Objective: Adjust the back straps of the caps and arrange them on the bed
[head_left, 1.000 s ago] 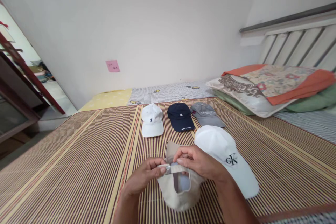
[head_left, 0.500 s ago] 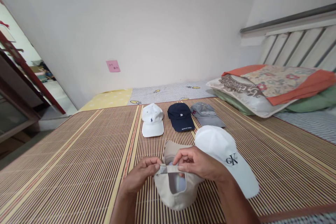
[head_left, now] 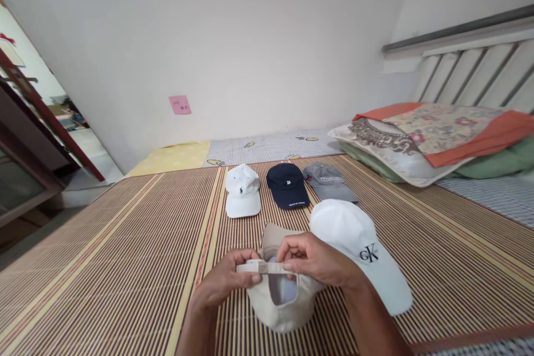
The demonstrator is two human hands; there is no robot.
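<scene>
A beige baseball cap (head_left: 280, 311) lies upside down before me, its back opening toward me and its brim pointing away. My left hand (head_left: 227, 278) is closed on the left part of the cap's strap (head_left: 263, 267), near the buckle. On the other side of the opening, my right hand (head_left: 315, 258) pinches the strap's right part between thumb and fingers. Close by my right hand sits a white cap (head_left: 346, 222) with black letters. Farther back stand a white cap (head_left: 242, 192), a navy cap (head_left: 287, 186) and a grey cap (head_left: 329, 182).
A striped bamboo mat (head_left: 125, 256) covers the bed. Pillows (head_left: 384, 144) with an orange-edged floral cover (head_left: 459, 128) are stacked at the right, near a radiator (head_left: 479, 75). A pink note (head_left: 179, 104) is stuck on the wall. At the left is a doorway.
My left hand has shifted its grip, and a strap end now shows between its thumb and fingers, left of the buckle. My right hand has barely moved.
</scene>
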